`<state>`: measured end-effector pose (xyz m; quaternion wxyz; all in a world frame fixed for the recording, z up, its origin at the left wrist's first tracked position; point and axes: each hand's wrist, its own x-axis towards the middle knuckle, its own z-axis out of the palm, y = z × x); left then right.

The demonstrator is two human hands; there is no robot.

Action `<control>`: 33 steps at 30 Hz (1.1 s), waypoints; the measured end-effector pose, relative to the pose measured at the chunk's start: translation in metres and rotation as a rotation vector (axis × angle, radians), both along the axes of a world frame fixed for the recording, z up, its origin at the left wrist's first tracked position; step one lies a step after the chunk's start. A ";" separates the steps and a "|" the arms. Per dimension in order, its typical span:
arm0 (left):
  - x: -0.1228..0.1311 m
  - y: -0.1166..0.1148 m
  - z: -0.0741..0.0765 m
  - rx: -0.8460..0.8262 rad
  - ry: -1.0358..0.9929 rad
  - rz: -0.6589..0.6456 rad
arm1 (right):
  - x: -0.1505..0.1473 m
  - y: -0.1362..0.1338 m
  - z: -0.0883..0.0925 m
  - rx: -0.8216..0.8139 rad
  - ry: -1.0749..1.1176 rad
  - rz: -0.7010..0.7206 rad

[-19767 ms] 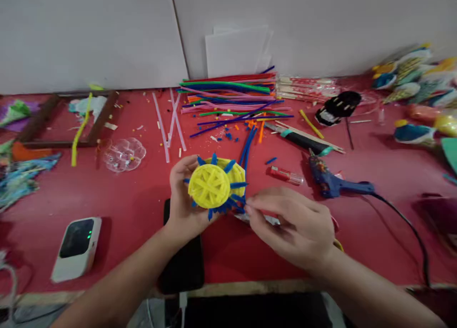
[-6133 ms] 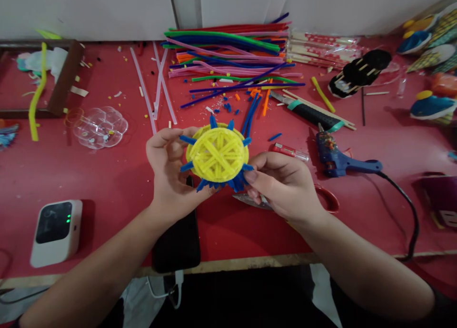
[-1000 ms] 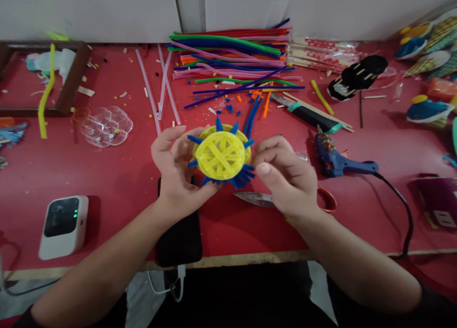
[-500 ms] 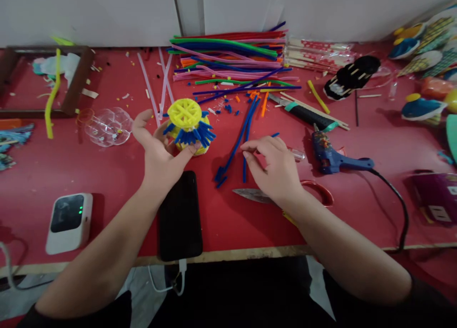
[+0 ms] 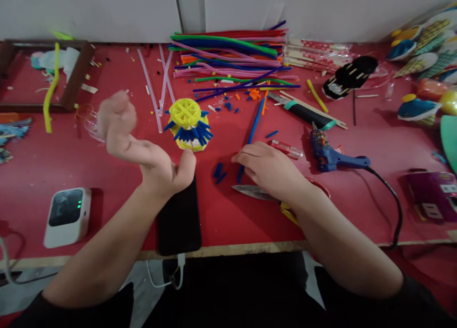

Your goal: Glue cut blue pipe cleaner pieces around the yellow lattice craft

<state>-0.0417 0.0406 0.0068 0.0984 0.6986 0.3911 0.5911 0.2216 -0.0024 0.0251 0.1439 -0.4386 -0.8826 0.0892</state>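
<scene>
One head-worn camera looks forward and down, near the table (image 5: pixel 228 233), margins possibly blurred.

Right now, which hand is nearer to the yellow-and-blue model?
Left. The left hand is close beside the yellow-and-blue model, its thumb tip by the base, contact unclear; the right hand is farther off, to the model's right, at the blue stems.

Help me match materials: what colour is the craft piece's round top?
Yellow; the round top shows best in the head view.
</scene>
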 end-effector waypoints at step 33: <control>0.083 -0.047 0.038 -0.928 -0.026 -0.439 | 0.009 -0.020 0.016 -0.282 1.072 -0.344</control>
